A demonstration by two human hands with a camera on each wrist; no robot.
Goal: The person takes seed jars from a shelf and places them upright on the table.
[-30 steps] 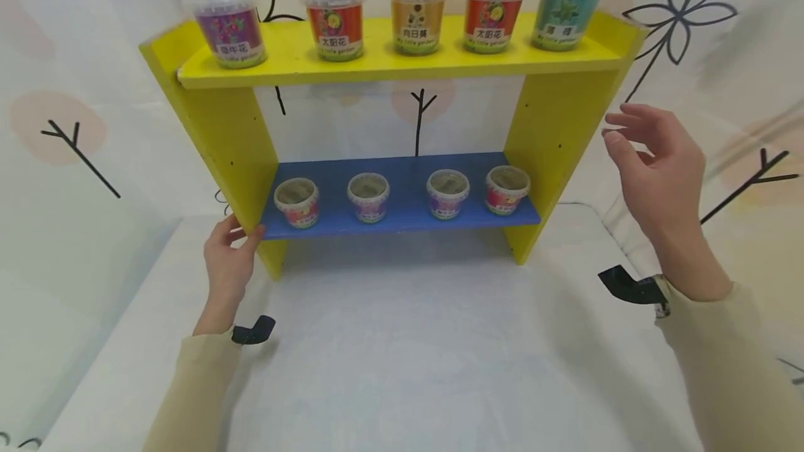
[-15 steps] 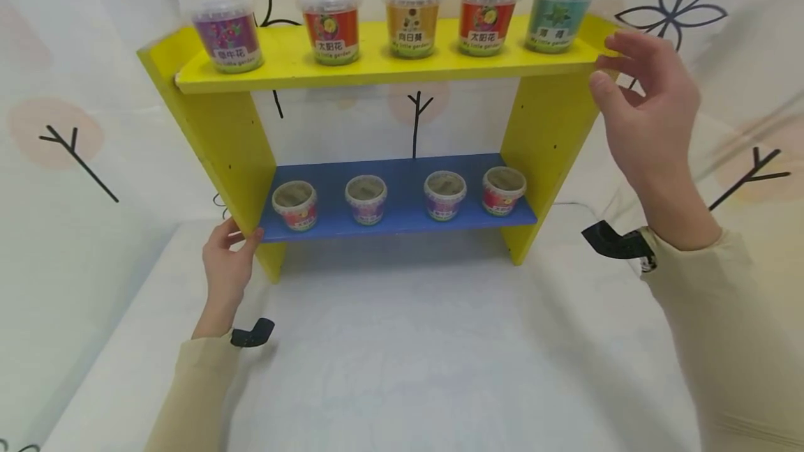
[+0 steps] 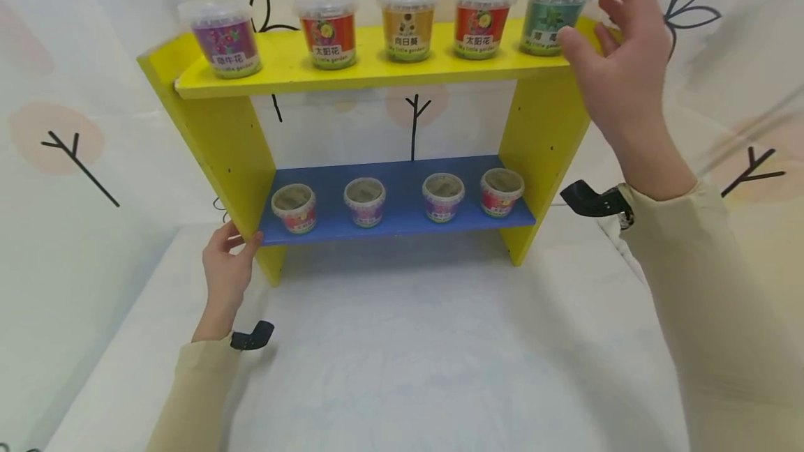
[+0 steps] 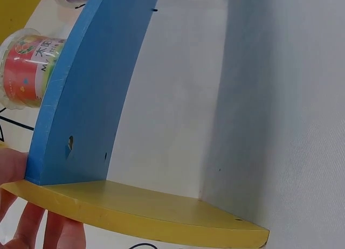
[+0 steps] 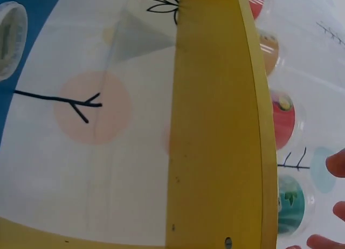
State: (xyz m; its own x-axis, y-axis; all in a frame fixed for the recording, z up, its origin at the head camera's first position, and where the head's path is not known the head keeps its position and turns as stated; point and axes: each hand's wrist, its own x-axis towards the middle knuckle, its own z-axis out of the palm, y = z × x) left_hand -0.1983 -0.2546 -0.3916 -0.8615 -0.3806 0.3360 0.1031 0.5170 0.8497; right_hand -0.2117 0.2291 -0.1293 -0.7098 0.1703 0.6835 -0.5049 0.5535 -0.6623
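A two-tier shelf unit with yellow side panels (image 3: 229,134) stands on the table. My left hand (image 3: 227,267) grips its left panel low down, thumb by the front corner of the blue lower board (image 3: 402,229) and fingers behind the panel, as the left wrist view confirms. At the upper right, my right hand (image 3: 631,68) is raised with fingers and thumb spread beside a lidded teal cup (image 3: 545,19). The thumb overlaps the cup's lower right edge in the head view. In the right wrist view, a gap shows between the fingertips (image 5: 337,164) and that teal cup.
Along the yellow top board (image 3: 377,75) stand a purple cup (image 3: 227,47), two red cups (image 3: 329,40) and an orange cup (image 3: 408,32), all lidded. Several smaller cups (image 3: 365,202) sit on the blue board. The white table (image 3: 402,354) extends in front; a patterned wall covering hangs behind.
My right hand has risen from beside the right panel and moved left to the teal cup on the top board. My left hand keeps its grip, and the cups stay in place.
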